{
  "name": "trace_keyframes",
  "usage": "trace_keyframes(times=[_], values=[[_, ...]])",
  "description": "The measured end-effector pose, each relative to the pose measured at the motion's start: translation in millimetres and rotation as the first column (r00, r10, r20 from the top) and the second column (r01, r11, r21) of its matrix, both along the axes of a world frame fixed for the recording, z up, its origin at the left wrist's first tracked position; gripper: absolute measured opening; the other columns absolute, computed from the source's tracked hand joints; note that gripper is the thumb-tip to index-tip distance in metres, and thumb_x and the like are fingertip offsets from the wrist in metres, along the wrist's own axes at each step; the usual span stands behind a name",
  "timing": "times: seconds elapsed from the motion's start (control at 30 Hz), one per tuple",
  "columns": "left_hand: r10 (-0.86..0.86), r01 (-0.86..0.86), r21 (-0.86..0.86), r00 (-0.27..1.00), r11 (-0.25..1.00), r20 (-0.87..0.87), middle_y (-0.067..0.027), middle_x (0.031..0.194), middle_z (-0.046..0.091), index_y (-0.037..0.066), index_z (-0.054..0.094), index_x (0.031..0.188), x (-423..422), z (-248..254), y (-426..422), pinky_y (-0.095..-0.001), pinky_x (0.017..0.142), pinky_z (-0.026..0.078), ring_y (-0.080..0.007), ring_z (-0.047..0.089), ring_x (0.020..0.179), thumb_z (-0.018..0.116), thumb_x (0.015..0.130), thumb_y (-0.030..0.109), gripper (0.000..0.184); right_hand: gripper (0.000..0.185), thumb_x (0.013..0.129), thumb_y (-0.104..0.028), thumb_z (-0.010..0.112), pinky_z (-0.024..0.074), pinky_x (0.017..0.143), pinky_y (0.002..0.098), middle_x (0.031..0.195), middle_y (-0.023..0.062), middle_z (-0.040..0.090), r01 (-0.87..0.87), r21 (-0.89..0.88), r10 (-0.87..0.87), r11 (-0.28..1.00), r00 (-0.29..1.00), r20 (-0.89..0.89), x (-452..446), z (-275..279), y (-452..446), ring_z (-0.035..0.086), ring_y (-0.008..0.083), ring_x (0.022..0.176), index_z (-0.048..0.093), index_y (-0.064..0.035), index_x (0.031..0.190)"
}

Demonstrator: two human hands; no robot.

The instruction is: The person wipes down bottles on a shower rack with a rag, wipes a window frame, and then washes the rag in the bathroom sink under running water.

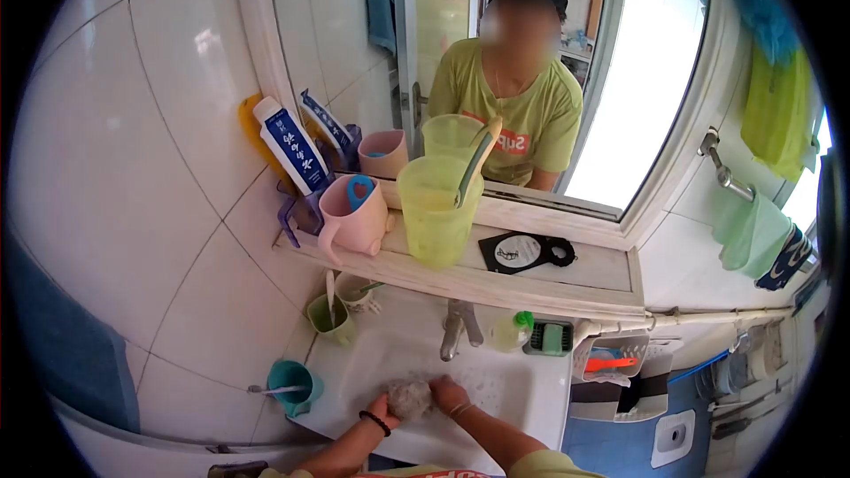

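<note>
Over the white sink (509, 381), both hands are at a greyish, fluffy wad (410, 399) that I cannot name for certain. My left hand (382, 409), with a dark beaded bracelet at the wrist, cups the wad's left side. On its right side, my right hand (449, 394) has its fingers closed against it. The metal faucet (459, 329) stands just behind the hands. A pump bottle with a green top (513, 332) and a green soap bar in a dark dish (552, 338) sit at the sink's back right.
A teal cup (297, 388) and a green cup (331, 319) hold toothbrushes at the left. The shelf (567, 279) carries a pink mug (352, 212), a yellow-green cup (438, 221) and a toothpaste tube (290, 146) under a mirror (354, 53). White baskets (611, 389) stand at the right.
</note>
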State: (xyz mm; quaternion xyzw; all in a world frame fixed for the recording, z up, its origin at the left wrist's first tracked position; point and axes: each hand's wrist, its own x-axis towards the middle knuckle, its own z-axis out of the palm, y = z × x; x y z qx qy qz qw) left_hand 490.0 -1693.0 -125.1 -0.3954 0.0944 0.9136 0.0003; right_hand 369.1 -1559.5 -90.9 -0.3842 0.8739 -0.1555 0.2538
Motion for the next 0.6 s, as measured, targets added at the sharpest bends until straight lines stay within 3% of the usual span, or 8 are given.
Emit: trace_keyframes(times=[0.1, 0.13, 0.23, 0.33, 0.37, 0.4, 0.53, 0.6], values=[[-0.036, 0.036, 0.003, 0.999, 0.999, 0.005, -0.0103, 0.116, 0.043, 0.005, 0.041, 0.112, -4, 16, 7, -0.0402, 0.091, 0.033, -0.0237, 0.042, 0.107, 0.03, 0.085, 0.021, 0.034, 0.031, 0.077, -0.025, 0.044, 0.0402, 0.078, 0.0368, 0.099, 0.0186, 0.051, 0.177, -0.163, -0.141, 0.971, 0.968, 0.209, -5, -42, 12, 0.049, 0.0346, 0.089, 0.05, -0.0077, 0.102], [-0.062, 0.062, -0.021, 0.998, 0.998, 0.006, -0.0103, 0.116, 0.043, 0.005, 0.04, 0.113, -5, 24, 11, -0.0407, 0.091, 0.032, -0.0239, 0.041, 0.107, 0.03, 0.085, 0.021, 0.034, 0.031, 0.077, -0.025, 0.044, 0.0402, 0.078, 0.0368, 0.099, 0.0186, 0.051, 0.179, -0.159, -0.146, 0.971, 0.969, 0.201, -3, -67, 18, 0.049, 0.0346, 0.089, 0.05, -0.0077, 0.102], [-0.086, 0.085, -0.019, 0.996, 0.996, -0.011, -0.0108, 0.117, 0.042, 0.005, 0.041, 0.112, -15, 28, 24, -0.042, 0.092, 0.031, -0.0245, 0.041, 0.108, 0.029, 0.085, 0.022, 0.034, 0.032, 0.075, -0.024, 0.052, 0.0396, 0.079, 0.0357, 0.099, 0.0203, 0.05, 0.015, -0.516, 0.011, 0.856, 0.999, 0.048, -5, -105, 28, 0.049, 0.0359, 0.089, 0.049, -0.0084, 0.103], [-0.098, 0.098, -0.011, 0.995, 0.995, 0.023, -0.0098, 0.116, 0.043, 0.006, 0.04, 0.113, -24, 48, 29, -0.042, 0.091, 0.032, -0.0253, 0.041, 0.106, 0.035, 0.083, 0.026, 0.037, 0.032, 0.071, -0.02, 0.058, 0.0414, 0.075, 0.0351, 0.089, 0.0184, 0.055, 0.075, -0.53, -0.094, 0.845, 0.996, -0.008, -15, -39, 31, 0.052, 0.0328, 0.085, 0.051, -0.0036, 0.098], [-0.099, 0.099, -0.006, 0.995, 0.995, 0.015, -0.0098, 0.116, 0.043, 0.006, 0.04, 0.113, -26, 54, 27, -0.042, 0.091, 0.032, -0.0253, 0.041, 0.106, 0.035, 0.083, 0.026, 0.037, 0.033, 0.07, -0.019, 0.058, 0.042, 0.073, 0.0365, 0.084, 0.0177, 0.056, 0.348, -0.365, -0.192, 0.864, 0.896, 0.4, -18, 4, 34, 0.053, 0.0328, 0.082, 0.051, -0.0019, 0.098], [-0.172, 0.178, -0.034, 0.977, 0.983, 0.123, -0.0089, 0.116, 0.042, 0.007, 0.04, 0.114, -26, 58, 22, -0.0428, 0.09, 0.032, -0.0255, 0.041, 0.107, 0.04, 0.081, 0.028, 0.039, 0.034, 0.069, -0.018, 0.059, 0.0427, 0.071, 0.0378, 0.08, 0.017, 0.057, 0.528, -0.101, -0.306, 0.843, 0.626, 0.717, -22, 26, 40, 0.054, 0.0329, 0.08, 0.051, -0.0003, 0.097], [-0.327, 0.414, -0.195, 0.873, 0.889, 0.361, -0.0063, 0.119, 0.039, 0.011, 0.037, 0.116, -26, 24, 10, -0.0486, 0.088, 0.029, -0.0264, 0.035, 0.111, 0.049, 0.076, 0.034, 0.047, 0.039, 0.07, -0.026, 0.058, 0.0437, 0.068, 0.04, 0.077, 0.0165, 0.057, 0.234, 0.04, -0.228, 0.971, 0.869, 0.439, -50, -4, 86, 0.054, 0.0333, 0.076, 0.05, -0.0011, 0.098], [-0.358, 0.48, -0.347, 0.861, 0.806, 0.361, -0.0062, 0.12, 0.037, 0.013, 0.037, 0.116, -20, 32, 11, -0.0505, 0.088, 0.026, -0.0266, 0.032, 0.113, 0.047, 0.076, 0.035, 0.046, 0.042, 0.067, -0.036, 0.059, 0.044, 0.067, 0.0396, 0.079, 0.0165, 0.057, 0.229, -0.05, -0.227, 0.972, 0.973, 0.043, -49, 6, 96, 0.055, 0.0312, 0.076, 0.052, -0.0052, 0.095]])
